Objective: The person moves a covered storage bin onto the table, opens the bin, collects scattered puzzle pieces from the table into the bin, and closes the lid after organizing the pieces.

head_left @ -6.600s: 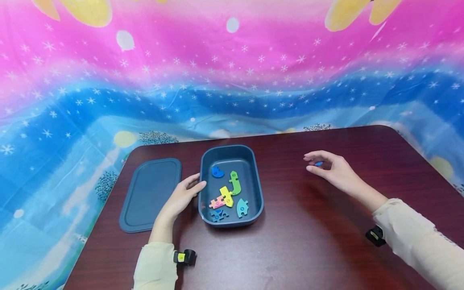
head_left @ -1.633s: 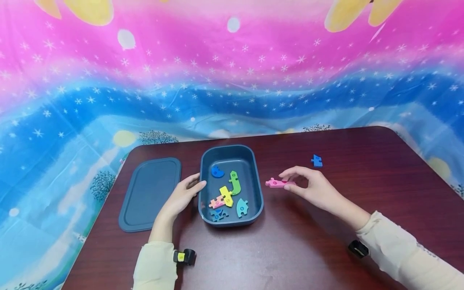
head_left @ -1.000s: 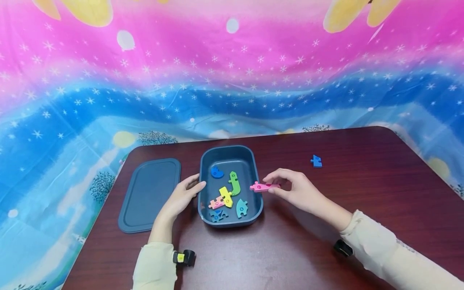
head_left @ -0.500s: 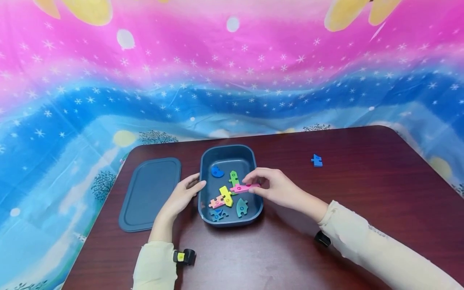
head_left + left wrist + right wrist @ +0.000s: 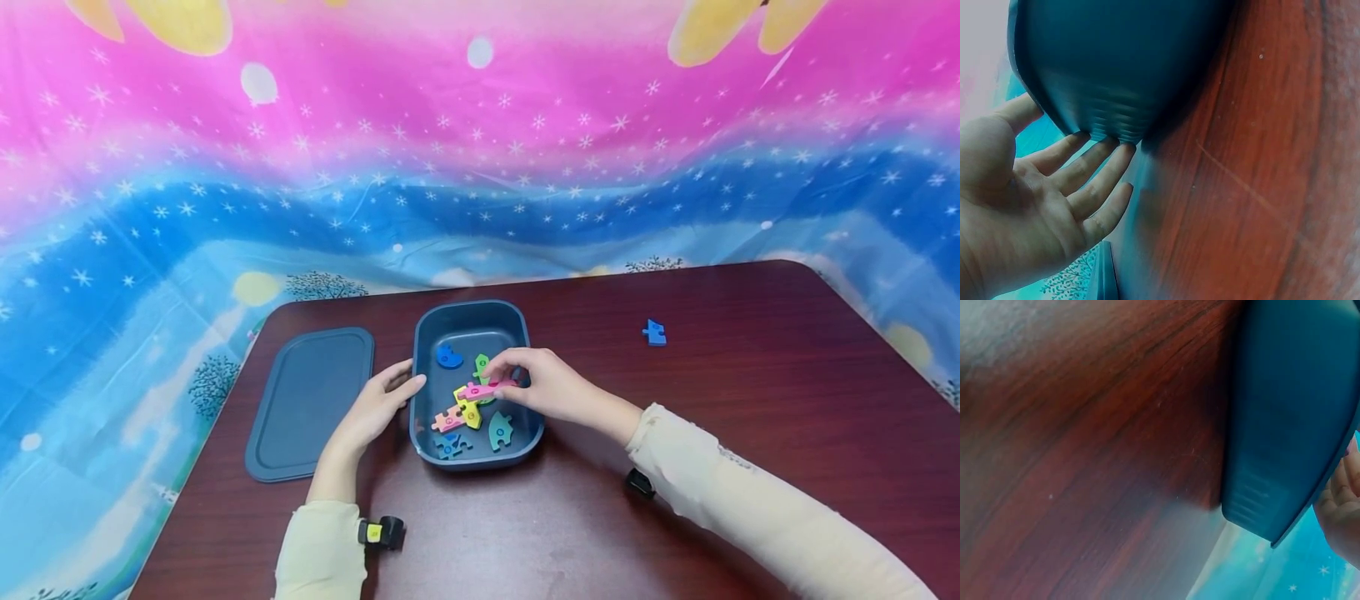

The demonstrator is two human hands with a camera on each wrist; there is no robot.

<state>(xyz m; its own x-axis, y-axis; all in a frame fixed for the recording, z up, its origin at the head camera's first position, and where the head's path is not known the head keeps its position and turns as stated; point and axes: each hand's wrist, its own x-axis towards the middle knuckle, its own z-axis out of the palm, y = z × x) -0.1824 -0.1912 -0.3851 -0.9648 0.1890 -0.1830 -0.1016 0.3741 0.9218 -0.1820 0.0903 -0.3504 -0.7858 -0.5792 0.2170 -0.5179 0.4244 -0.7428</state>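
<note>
My right hand [image 5: 555,387] pinches a long pink puzzle piece [image 5: 475,391] between thumb and fingers, inside the dark blue-grey box [image 5: 534,417]. The pink piece overlaps the green piece [image 5: 482,365] and the yellow piece [image 5: 471,415] in the head view. Around them lie a salmon piece [image 5: 447,419], a teal piece [image 5: 500,431], a rounded blue piece [image 5: 449,357] and dark blue pieces [image 5: 450,447]. At the box's left side, my left hand [image 5: 1029,200] has its thumb at the rim and nearly straight fingertips against the outer wall.
A matching lid [image 5: 311,404] lies flat left of the box. One blue puzzle piece [image 5: 654,332] sits on the dark red-brown table [image 5: 720,350], far to the right. A printed cloth [image 5: 480,167] hangs behind the table.
The right hand has brought the pink piece leftward from the table, over the box's right rim and in among the other pieces. Earlier it was by the loose blue piece. The left hand stays put.
</note>
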